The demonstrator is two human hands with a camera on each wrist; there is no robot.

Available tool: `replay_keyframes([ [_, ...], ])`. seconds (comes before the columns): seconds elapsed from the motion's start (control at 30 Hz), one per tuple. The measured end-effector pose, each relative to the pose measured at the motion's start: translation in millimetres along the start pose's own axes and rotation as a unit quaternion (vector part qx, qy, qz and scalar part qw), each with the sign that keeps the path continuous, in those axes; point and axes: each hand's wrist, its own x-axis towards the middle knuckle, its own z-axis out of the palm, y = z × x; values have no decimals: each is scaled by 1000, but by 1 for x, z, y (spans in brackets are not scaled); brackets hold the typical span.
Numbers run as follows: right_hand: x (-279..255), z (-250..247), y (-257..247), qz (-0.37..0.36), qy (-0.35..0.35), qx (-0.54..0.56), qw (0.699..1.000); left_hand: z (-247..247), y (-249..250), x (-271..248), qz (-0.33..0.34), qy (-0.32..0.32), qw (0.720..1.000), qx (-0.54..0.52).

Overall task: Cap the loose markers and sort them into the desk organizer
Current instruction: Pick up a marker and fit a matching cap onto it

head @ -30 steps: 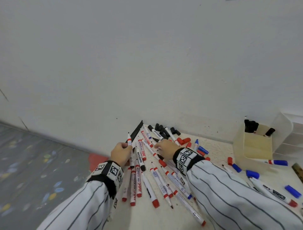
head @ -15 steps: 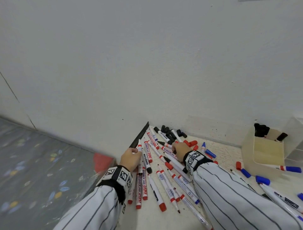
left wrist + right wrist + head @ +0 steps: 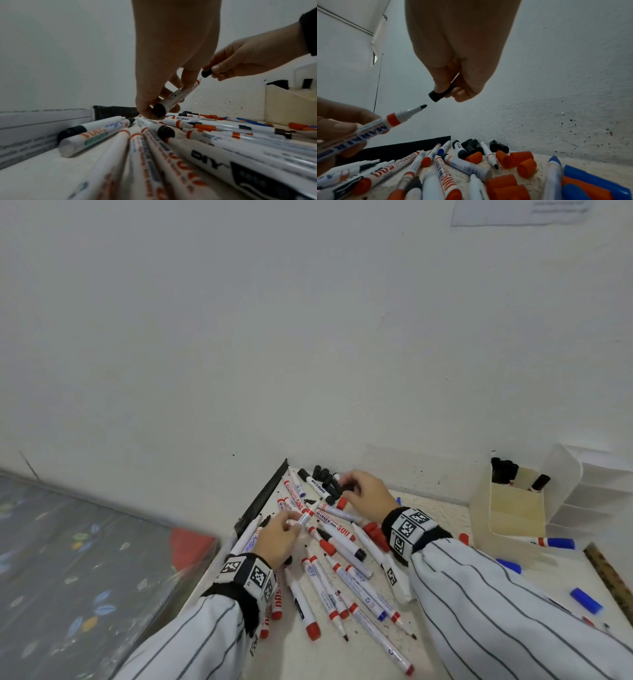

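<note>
My left hand [image 3: 278, 537] [image 3: 169, 86] holds an uncapped white marker [image 3: 304, 518] [image 3: 178, 96] [image 3: 373, 126] lifted off the pile, its black tip pointing toward my right hand. My right hand [image 3: 368, 491] [image 3: 453, 81] pinches a black cap [image 3: 441, 94] [image 3: 206, 73] just beyond that tip; the two are a short gap apart. Several uncapped markers [image 3: 329, 577] lie fanned on the desk under both hands. Loose black caps [image 3: 327, 479] sit by the wall. The cream desk organizer [image 3: 513, 508] stands at right with black markers in it.
Loose red caps [image 3: 515, 161] and blue caps [image 3: 585, 599] lie scattered on the desk. A blue marker [image 3: 555, 542] lies before the organizer. A black strip [image 3: 263, 496] marks the desk's left edge, with a patterned floor [image 3: 68, 577] below. The wall stands close behind.
My left hand has lifted one marker off the pile. My right hand moved back to the black caps by the wall and picked one up.
</note>
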Motion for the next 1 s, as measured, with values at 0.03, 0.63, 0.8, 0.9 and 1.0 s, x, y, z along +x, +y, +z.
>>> replay_keyframes([
  [0.03, -4, -2, -1, -7, 1, 3, 1000, 3, 2, -2, 13, -8, 1000, 8],
  [0.63, -85, -57, 26, 160, 3, 5, 987, 66, 65, -45, 226, -40, 973, 39],
  [0.8, -102, -75, 32, 163, 72, 17, 984, 87, 83, -52, 266, -50, 955, 124],
  [0.9, -112, -84, 34, 155, 91, 13, 984, 96, 94, -56, 279, -106, 944, 138],
  [1.0, -121, -89, 37, 137, 102, 23, 985, 102, 106, -62, 257, -177, 943, 119],
])
